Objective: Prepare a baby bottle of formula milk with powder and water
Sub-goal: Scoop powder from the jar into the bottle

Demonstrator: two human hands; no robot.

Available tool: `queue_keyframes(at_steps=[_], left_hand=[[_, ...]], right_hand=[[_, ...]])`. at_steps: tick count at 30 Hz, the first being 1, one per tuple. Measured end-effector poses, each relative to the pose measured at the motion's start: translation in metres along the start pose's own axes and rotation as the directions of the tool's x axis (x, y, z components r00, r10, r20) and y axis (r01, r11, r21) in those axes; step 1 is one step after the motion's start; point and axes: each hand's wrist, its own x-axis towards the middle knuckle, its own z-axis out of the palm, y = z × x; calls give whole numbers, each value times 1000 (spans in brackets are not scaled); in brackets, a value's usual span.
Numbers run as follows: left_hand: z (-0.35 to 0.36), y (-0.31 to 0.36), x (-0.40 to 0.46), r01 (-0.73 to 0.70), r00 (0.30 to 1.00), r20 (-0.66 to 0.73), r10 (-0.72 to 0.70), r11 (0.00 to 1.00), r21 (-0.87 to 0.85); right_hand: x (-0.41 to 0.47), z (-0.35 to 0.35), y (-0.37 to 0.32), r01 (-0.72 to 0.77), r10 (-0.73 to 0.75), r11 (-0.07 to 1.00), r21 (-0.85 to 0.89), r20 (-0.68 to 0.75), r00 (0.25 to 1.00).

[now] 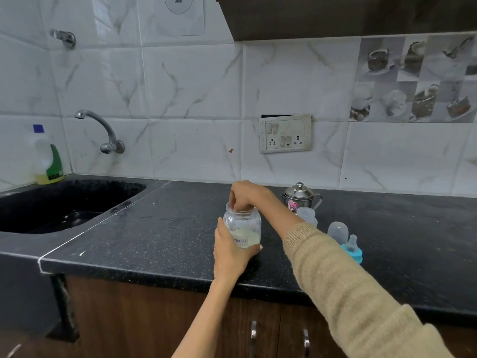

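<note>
A clear jar [244,223] with pale formula powder in its lower part stands near the front of the black counter [160,236]. My left hand [229,250] grips the jar's lower half. My right hand [245,195] is at the jar's open mouth with its fingertips dipped inside; what they hold is hidden. Right of the jar stand the clear baby bottle [307,215], its clear cap [338,231] and the blue collar with the teat [352,250]. A steel kettle [300,196] sits behind them.
A black sink [59,205] with a wall tap [103,131] lies to the left, a dish soap bottle [47,158] in its corner. A switch socket [285,134] is on the tiled wall. Cabinet doors with handles [254,332] are below the counter.
</note>
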Motion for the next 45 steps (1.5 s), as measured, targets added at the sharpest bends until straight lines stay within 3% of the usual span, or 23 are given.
queue_keyframes(at_steps=[8,13,16,40,45], left_hand=[[2,-5,2,-1,1000,5,1,1000,1],[3,-5,2,-10,1000,-2,10,1000,-27],[3,-6,3,-16,1000,-7,16,1000,-17],[14,-31,22,-19,1000,-6,20,991,131],[3,-9,8,30,999,-19,-29,998,53]], right_hand=[[9,2,9,-215,190,939,268,118,975],[7,-10,11,-377,282,690,618,250,926],[2,-16,17,-422,310,589,689,290,906],[-38,-15,80,-325,372,116,938,263,890],[-43,-14,88,-314,369,47,948,275,888]])
